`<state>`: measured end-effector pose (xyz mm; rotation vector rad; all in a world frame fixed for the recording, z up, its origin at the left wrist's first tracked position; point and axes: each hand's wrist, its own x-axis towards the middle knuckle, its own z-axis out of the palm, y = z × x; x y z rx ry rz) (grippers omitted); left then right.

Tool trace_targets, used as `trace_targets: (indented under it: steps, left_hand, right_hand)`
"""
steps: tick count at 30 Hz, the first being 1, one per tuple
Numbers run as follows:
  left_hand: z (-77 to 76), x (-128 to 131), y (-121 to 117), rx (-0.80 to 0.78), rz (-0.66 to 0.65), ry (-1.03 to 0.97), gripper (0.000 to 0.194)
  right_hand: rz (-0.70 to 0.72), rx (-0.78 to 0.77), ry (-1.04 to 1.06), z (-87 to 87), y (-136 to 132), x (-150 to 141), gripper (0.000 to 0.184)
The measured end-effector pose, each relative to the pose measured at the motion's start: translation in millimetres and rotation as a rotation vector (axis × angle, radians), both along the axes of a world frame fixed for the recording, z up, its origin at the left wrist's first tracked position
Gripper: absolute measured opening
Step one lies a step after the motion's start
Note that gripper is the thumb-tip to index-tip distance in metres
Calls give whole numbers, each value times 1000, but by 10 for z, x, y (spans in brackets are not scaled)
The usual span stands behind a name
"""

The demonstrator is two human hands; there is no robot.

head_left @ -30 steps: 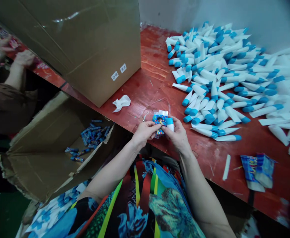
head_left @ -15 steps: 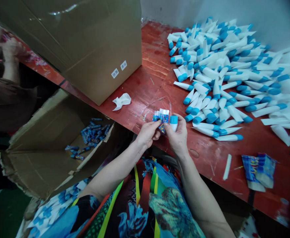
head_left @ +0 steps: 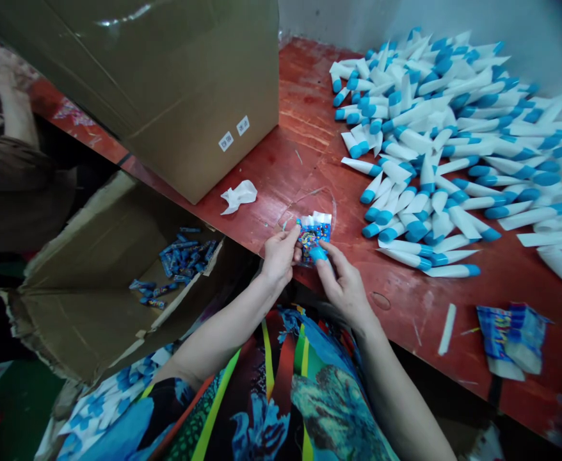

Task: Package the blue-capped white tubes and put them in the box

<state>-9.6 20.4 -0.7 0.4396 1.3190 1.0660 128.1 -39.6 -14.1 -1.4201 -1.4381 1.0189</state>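
Observation:
My left hand (head_left: 280,255) pinches a blue, multicoloured printed packet (head_left: 315,232) with a white top edge, just over the table's front edge. My right hand (head_left: 343,282) is closed around a blue-capped white tube (head_left: 318,254). Only the tube's blue end shows; fingers hide the rest. That blue end lies against the lower part of the packet, and I cannot tell whether it is inside. To the right of my hands spreads a large heap of similar white tubes (head_left: 420,153) with blue ends and flattened tips.
A tall cardboard box (head_left: 199,96) stands on the red table (head_left: 305,134). Below left, an open carton (head_left: 84,301) holds small blue wrapped tubes (head_left: 185,256). Crumpled white scrap (head_left: 239,196), a white strip (head_left: 447,329) and blue packets (head_left: 511,339) lie around. A co-worker's hands (head_left: 2,83) are far left.
My right hand has turned and lowered the tube, bringing its blue end against the packet. The packet shows more of its printed face. The view has shifted slightly.

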Motion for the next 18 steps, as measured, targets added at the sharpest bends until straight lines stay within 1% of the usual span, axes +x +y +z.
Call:
trace_targets:
  steps: [1,3,8,11,15,18]
  left_hand:
    - [0,-3,1,4,-1,0,52]
    - [5,-4,2,14,2,-5,50]
    - [21,-11,-7,21,-1,-5,50]
    - [19,-23,-16,22,-14,-16,49]
    - [10,-30,-28,12,-40,-25,48]
    - [7,-30,-36,13,-59,-6,48]
  right_hand:
    - [1,45,-98,8,-4,-12,45]
    - [12,72,-225,11,10,-41,49]
    - [16,45,-380,-13,56,-78,54]
    - [50,58,-377,-12,72,-71,51]
    - [59,87,-287,9,94,-59,44]
    - [53,57,-242,15,100,-53,41]
